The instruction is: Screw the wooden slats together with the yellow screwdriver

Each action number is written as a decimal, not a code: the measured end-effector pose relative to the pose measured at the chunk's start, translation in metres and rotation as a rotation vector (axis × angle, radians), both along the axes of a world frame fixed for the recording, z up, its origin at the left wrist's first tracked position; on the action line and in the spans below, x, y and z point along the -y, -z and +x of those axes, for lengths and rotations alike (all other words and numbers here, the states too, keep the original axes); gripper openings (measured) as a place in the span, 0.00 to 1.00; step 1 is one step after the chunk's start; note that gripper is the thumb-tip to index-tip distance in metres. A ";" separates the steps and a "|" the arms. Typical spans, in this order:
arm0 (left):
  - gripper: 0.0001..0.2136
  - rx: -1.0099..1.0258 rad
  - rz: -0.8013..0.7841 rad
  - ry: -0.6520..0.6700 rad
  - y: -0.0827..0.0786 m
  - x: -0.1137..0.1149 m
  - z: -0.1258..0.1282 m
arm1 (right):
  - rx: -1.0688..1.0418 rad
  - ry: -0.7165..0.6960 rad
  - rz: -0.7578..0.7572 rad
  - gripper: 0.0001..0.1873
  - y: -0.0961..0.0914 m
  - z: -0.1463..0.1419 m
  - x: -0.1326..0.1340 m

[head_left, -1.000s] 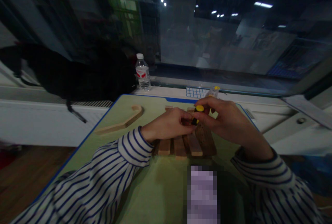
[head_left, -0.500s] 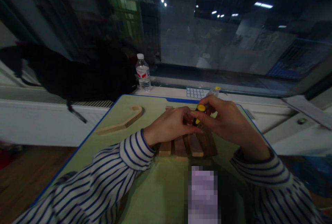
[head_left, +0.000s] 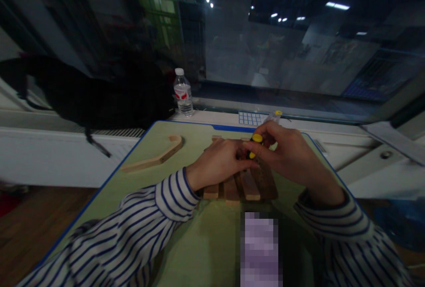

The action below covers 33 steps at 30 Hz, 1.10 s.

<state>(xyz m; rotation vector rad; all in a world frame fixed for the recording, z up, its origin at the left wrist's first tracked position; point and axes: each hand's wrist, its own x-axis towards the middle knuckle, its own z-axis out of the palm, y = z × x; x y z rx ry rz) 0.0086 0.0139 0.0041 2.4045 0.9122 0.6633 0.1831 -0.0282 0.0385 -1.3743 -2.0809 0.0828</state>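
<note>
My right hand [head_left: 292, 156] grips the yellow-and-black handle of a short screwdriver [head_left: 256, 138] between thumb and fingers. Close against it, my left hand [head_left: 219, 160] is closed near the lower part of the handle; what its fingertips hold is hidden. Both hands are above a slatted wooden piece [head_left: 232, 189], made of several brown slats lying side by side on the table [head_left: 186, 251]. The hands cover most of its upper half. Left of my left hand lies a hook-ended wooden strip [head_left: 162, 157].
A water bottle [head_left: 183, 94] stands on the sill behind the table. Beside it to the right are a blue-and-white gridded sheet [head_left: 250, 118] and a clear plastic bag [head_left: 272, 117] with a yellow bit. A black bag [head_left: 109, 96] rests at the left. A blurred patch [head_left: 260, 251] covers the near side.
My left hand and forearm have shifted very slightly. The screwdriver has tilted or dropped a little between my hands; the wooden pieces stay put.
</note>
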 end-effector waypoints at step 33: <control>0.11 0.037 -0.089 0.035 0.006 -0.007 -0.004 | 0.027 -0.176 0.022 0.12 -0.001 0.005 -0.002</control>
